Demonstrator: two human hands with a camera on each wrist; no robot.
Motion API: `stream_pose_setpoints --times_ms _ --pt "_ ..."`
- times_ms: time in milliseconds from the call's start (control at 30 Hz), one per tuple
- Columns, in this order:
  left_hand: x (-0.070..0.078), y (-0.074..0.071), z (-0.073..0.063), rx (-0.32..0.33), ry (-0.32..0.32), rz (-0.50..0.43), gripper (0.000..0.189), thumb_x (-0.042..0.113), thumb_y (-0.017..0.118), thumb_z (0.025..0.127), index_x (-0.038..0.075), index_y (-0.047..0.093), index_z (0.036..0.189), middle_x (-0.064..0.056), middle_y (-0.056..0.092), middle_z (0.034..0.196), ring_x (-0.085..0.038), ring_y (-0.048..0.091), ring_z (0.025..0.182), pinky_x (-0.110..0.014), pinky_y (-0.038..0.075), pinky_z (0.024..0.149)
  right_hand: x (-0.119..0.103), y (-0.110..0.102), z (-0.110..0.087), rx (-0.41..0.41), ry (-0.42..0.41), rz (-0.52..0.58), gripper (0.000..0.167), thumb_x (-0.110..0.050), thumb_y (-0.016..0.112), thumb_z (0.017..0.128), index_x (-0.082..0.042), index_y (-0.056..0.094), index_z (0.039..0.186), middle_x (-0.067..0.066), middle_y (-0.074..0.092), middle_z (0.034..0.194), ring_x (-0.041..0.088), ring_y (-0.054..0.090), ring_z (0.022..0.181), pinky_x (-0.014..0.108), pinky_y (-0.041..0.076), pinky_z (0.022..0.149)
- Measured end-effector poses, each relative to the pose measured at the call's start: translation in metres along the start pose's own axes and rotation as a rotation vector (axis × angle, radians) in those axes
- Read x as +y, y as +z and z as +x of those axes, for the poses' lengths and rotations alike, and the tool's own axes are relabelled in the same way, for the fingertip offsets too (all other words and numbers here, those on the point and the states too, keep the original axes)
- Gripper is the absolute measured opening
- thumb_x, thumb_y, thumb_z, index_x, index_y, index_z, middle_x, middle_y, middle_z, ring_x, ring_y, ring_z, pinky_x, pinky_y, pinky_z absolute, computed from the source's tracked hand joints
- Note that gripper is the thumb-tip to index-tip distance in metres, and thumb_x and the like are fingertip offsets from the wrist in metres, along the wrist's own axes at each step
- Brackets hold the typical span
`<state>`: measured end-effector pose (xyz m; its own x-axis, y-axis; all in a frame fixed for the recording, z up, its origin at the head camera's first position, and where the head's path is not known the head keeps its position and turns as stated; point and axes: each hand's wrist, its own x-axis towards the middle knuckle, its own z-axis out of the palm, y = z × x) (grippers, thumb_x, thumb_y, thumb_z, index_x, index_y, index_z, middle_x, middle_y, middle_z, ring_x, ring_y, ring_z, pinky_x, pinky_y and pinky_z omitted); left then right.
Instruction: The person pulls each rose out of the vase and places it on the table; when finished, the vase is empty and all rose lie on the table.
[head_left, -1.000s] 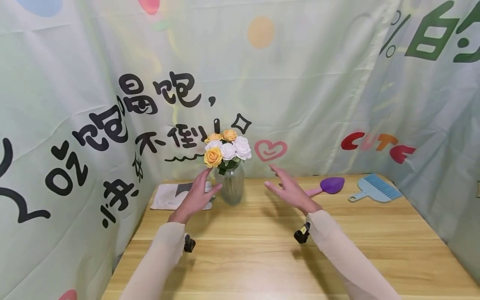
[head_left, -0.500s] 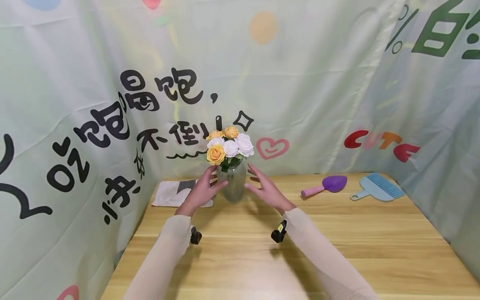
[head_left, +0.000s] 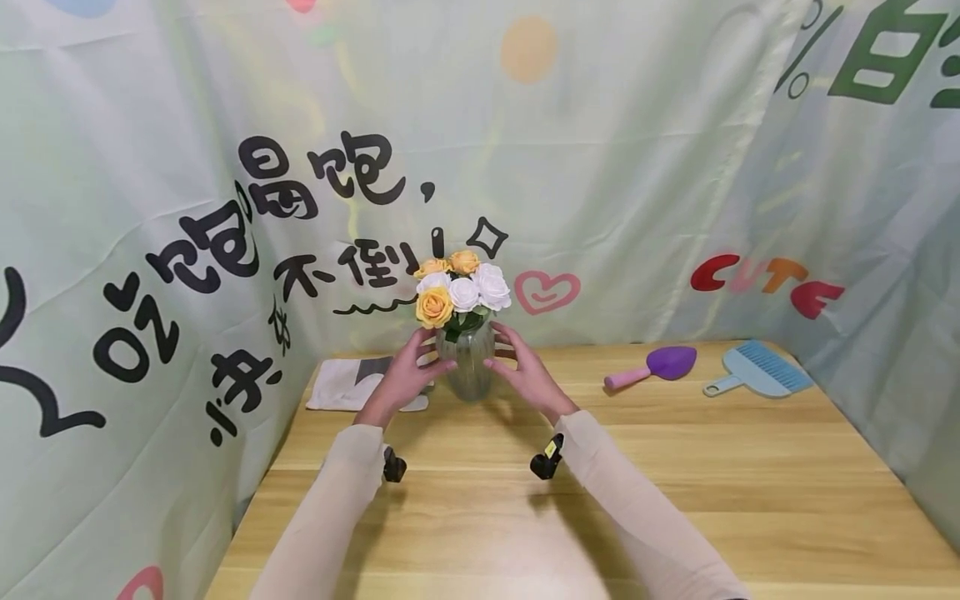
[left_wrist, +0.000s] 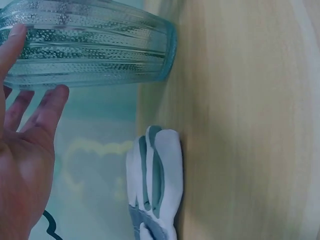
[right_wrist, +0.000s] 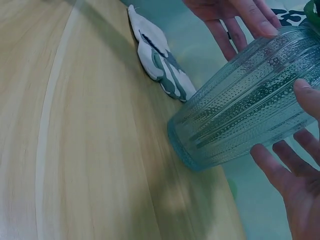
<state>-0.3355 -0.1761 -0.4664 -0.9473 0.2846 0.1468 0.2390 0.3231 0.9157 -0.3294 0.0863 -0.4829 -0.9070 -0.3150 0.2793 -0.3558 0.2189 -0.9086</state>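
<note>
A ribbed clear glass vase (head_left: 470, 372) stands upright near the back of the table, holding orange and white roses (head_left: 462, 293). My left hand (head_left: 402, 375) is at its left side, with the thumb in front and extended fingertips close against the glass. On the opposite side my right hand (head_left: 529, 376) reaches round in the same way, its thumb (right_wrist: 306, 95) over the front of the glass. The fingers of both hands are spread and only slightly bent. Whether every fingertip touches the vase cannot be told. The farther fingertips are partly hidden in the head view.
White and grey fabric gloves (head_left: 341, 385) lie left of the vase. To the right lie a small purple shovel (head_left: 670, 363) with a pink handle and a light-blue dustpan-like tool (head_left: 757, 372) with comb teeth. A printed curtain (head_left: 622, 183) hangs behind the wooden table (head_left: 480, 517).
My right hand has moved left to the vase's right side, and my left hand has shifted slightly right, closer to the glass. The vase has stayed in place on the table.
</note>
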Motion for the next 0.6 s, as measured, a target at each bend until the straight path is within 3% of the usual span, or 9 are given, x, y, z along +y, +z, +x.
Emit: stream_pose_setpoints --times_ms 367,600 --pt "-0.002 0.005 -0.009 0.018 0.003 0.000 0.076 0.026 0.082 0.101 0.018 0.041 0.164 -0.006 0.040 0.174 -0.039 0.046 0.156 -0.055 0.055 0.119 -0.003 -0.003 -0.008 -0.001 0.030 0.011 0.072 -0.018 0.073 0.107 -0.022 0.037 0.169 0.020 0.049 0.165 0.045 0.055 0.147 0.060 0.055 0.117" --pt "0.000 0.015 -0.019 0.012 0.019 -0.067 0.076 0.015 0.081 0.100 0.009 0.041 0.164 -0.015 0.039 0.173 -0.044 0.046 0.155 -0.055 0.054 0.121 -0.004 -0.012 -0.023 -0.015 0.013 0.011 0.073 -0.015 0.074 0.105 -0.020 0.037 0.168 0.020 0.049 0.165 0.045 0.056 0.145 0.059 0.056 0.116"
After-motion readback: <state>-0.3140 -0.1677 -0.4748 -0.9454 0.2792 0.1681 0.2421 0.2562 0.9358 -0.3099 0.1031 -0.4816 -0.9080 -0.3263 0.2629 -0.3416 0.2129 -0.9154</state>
